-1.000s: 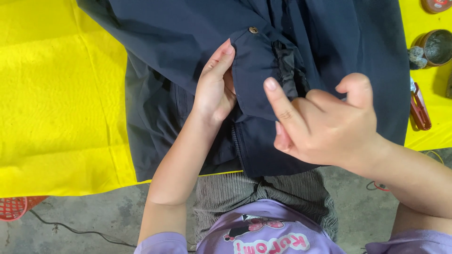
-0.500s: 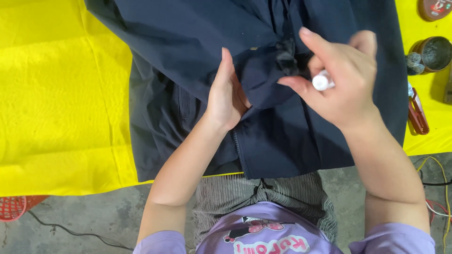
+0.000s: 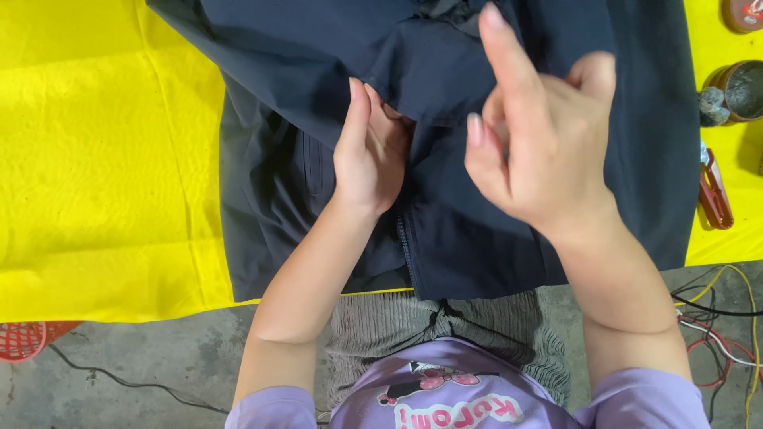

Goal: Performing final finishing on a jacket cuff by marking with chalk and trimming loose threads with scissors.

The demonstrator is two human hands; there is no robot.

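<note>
A dark navy garment (image 3: 477,238) lies spread over a yellow cloth (image 3: 103,175) in front of me. My left hand (image 3: 369,151) stands edge-on at the garment's middle, fingers straight and together, pinching a raised fold of the fabric with the thumb hidden behind it. My right hand (image 3: 548,135) hovers above the garment's right half, index finger pointing up and the other fingers loosely curled. I cannot see whether anything sits between its thumb and fingers. A zip line (image 3: 407,254) runs down the fabric below my left wrist.
A round metal tin (image 3: 743,87) and red-handled snips (image 3: 715,195) lie on the yellow cloth at the right edge. A red mesh basket (image 3: 24,338) and coloured cables (image 3: 715,318) sit on the concrete floor near me.
My right hand rose up and away from the fold. The small white thing it pinched half a second ago no longer shows. My left hand stayed on the fold.
</note>
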